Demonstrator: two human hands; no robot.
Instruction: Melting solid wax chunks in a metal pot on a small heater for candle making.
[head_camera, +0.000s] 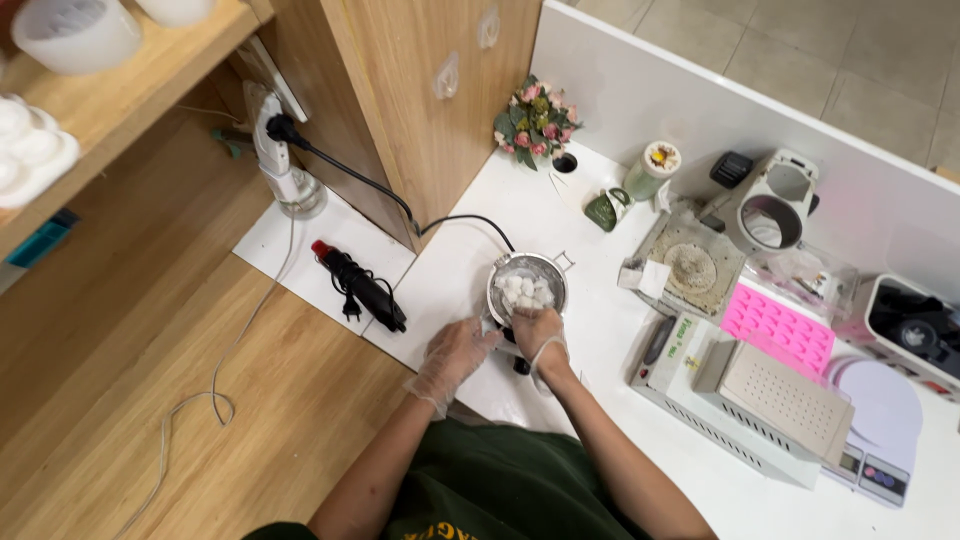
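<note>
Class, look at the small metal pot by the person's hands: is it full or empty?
Partly full. The metal pot holds a heap of white chunks, visible from above; the right hand rests at its near edge.

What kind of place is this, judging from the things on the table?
Probably a small craft workshop, perhaps for candle or soap making: a metal pot of white chunks, a pink silicone mould and a digital scale share the white table.

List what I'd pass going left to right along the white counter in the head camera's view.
Black heat gun → left hand → metal pot of white chunks → green mug → pink mould → white round scale.
</note>
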